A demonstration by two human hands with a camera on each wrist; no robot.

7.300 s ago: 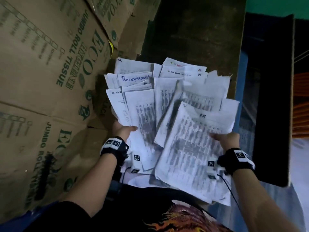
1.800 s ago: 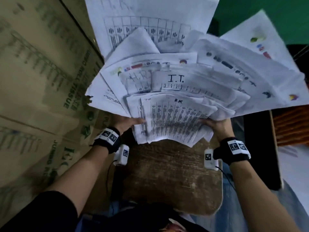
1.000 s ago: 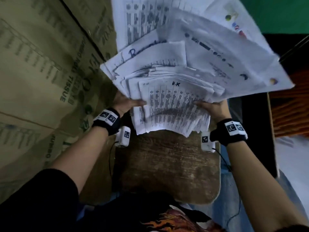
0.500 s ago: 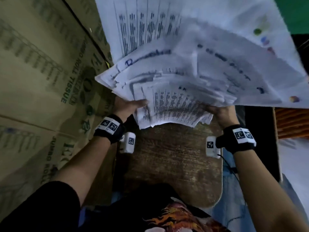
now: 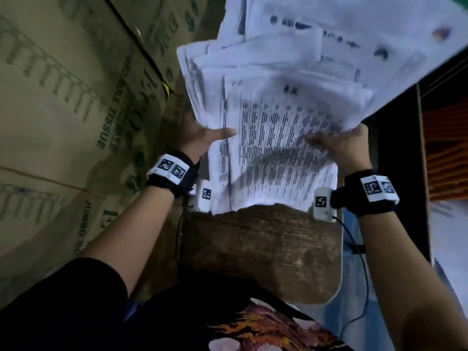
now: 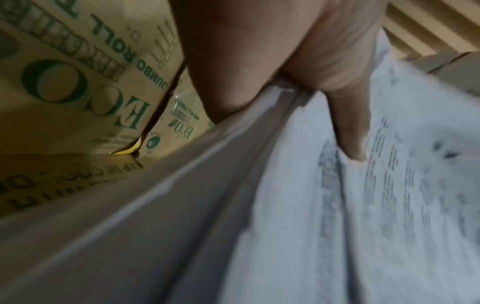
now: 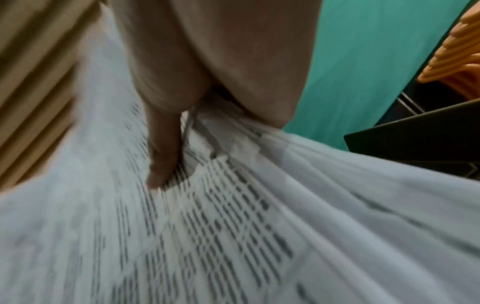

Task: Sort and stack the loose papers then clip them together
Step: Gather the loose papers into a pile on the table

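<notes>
Papers [image 5: 283, 148] are up off the bench [image 5: 260, 249] right now, a thick ragged bundle held tilted in the air over its far half, with your left hand [image 5: 200, 138] clamped on the left edge and your right hand [image 5: 344, 145] clamped on the right edge. Each grip has its thumb pressed on the top printed sheet and, as far as the wrist views show, the fingers hidden under the bundle. The sheets are fanned out badly toward the top, with several larger pages sticking out well past the rest toward the cardboard boxes [image 5: 65, 102] and the far right. To do this step well, I'd say turn the bundle upright so its lower edge faces the bench, loosen both grips just enough that the sheets can slide, and tap that edge on the wood near the middle of the bench. Then turn the bundle a quarter and tap a side edge the same way. Keep your thumbs light; squeezing hard will lock the crooked sheets in place. No clip shows in any view, so find it before you let go
</notes>
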